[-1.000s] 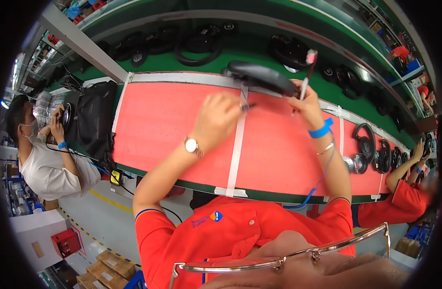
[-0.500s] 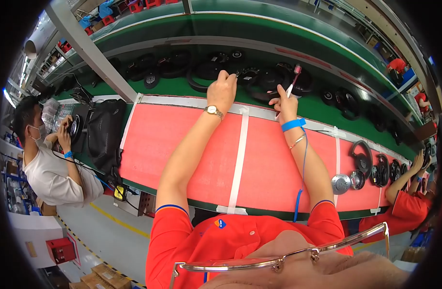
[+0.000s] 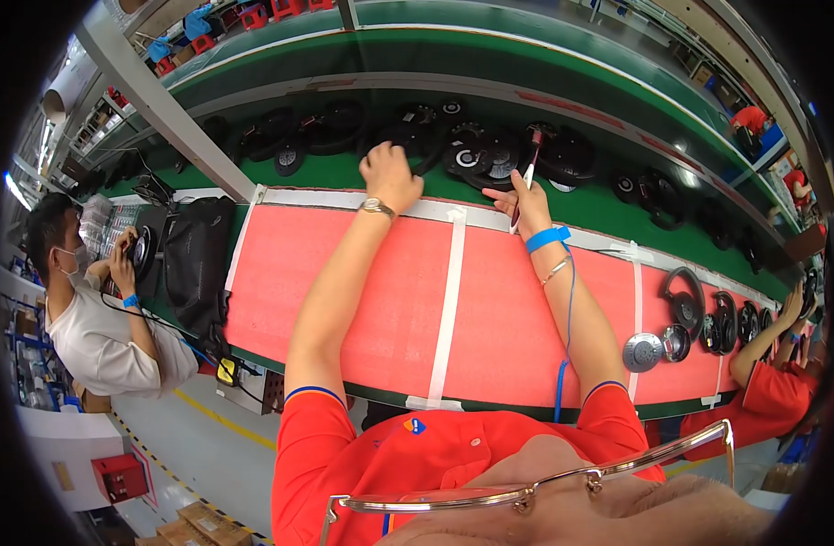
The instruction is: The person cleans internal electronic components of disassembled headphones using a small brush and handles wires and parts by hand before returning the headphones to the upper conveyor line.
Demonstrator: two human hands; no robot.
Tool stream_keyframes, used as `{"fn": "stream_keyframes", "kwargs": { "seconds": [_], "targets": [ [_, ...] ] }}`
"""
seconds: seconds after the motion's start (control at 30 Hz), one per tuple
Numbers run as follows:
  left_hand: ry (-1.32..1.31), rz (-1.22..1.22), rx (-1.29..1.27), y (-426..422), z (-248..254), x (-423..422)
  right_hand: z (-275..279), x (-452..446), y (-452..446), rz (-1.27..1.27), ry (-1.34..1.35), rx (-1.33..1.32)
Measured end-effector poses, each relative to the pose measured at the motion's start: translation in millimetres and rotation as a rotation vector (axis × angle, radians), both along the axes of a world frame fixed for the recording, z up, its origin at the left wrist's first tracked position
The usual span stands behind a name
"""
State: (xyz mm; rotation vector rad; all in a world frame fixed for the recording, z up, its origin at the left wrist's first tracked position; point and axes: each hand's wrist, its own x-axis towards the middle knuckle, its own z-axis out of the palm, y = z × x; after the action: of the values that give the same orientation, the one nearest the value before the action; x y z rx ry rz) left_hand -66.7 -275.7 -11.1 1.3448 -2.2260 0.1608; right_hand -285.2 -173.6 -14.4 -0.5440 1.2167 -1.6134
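My left hand [image 3: 392,179], with a watch at its wrist, is over the front rim of a black steering wheel [image 3: 417,136] on the green belt. Its fingers are curled and their tips are hidden, so I cannot make out what they grip. My right hand [image 3: 529,202], with a blue wrist strap [image 3: 548,238], holds a slim tool [image 3: 529,173] with a white and dark red handle, tip up. Just beyond it, another black wheel [image 3: 503,162] lies beside a round dark part [image 3: 465,156]. Some of my right fingers are spread out.
A red mat [image 3: 371,300] with white tape covers the bench. At right stand black wheels [image 3: 683,305] and a silver disc [image 3: 643,352]. A black bag [image 3: 199,259] lies left, near a masked co-worker [image 3: 103,337]. A post [image 3: 171,109] rises at left. Another person's red sleeve [image 3: 776,387] is at right.
The black wheel that was above the mat a second ago now lies on the green belt, let go by my right hand. My left hand has moved up and left to the belt.
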Motion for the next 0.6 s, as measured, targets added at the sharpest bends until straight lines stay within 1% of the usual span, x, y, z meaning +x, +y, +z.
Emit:
{"fn": "stream_keyframes", "kwargs": {
  "seconds": [0.03,0.07,0.1,0.17,0.2,0.23,0.27,0.3,0.33,0.37,0.43,0.5,0.57,0.6],
  "targets": [
    [0.000,0.049,0.062,-7,-5,9,0,0,-1,-0.002,0.013,-0.010],
    [0.008,-0.011,0.035,-10,-12,18,0,0,-2,-0.004,0.009,-0.012],
    [0.005,-0.013,0.033,-8,-10,18,-1,-1,-3,0.029,-0.013,0.000],
    [-0.015,-0.049,0.134,-1,-5,20,-3,-3,-5,0.062,-0.036,0.010],
    [0.044,-0.067,0.129,2,-3,18,-4,-5,-7,0.107,-0.053,0.019],
    [0.045,-0.069,0.125,1,-4,15,-5,-8,-8,0.153,-0.069,0.028],
    [0.199,-0.129,0.056,0,-6,12,-6,-12,-8,0.151,-0.066,0.023],
    [0.352,-0.191,-0.015,-1,-4,9,-5,-16,-7,0.213,0.031,0.082],
    [0.428,-0.199,-0.031,-2,-3,3,-4,-19,-7,0.273,0.127,0.142],
    [0.428,-0.201,-0.032,-2,-2,-1,-4,-20,-8,0.271,0.128,0.140],
    [0.582,-0.168,-0.079,3,10,-7,-6,-19,-13,0.295,0.197,0.175],
    [0.570,-0.172,-0.119,13,18,-10,-7,-21,-14,0.314,0.145,0.169],
    [0.585,-0.186,-0.153,28,25,-11,-10,-21,-14,0.300,-0.218,-0.006],
    [0.605,-0.192,-0.118,36,28,-12,-7,-21,-13,0.356,-0.281,-0.036]
  ]
}}
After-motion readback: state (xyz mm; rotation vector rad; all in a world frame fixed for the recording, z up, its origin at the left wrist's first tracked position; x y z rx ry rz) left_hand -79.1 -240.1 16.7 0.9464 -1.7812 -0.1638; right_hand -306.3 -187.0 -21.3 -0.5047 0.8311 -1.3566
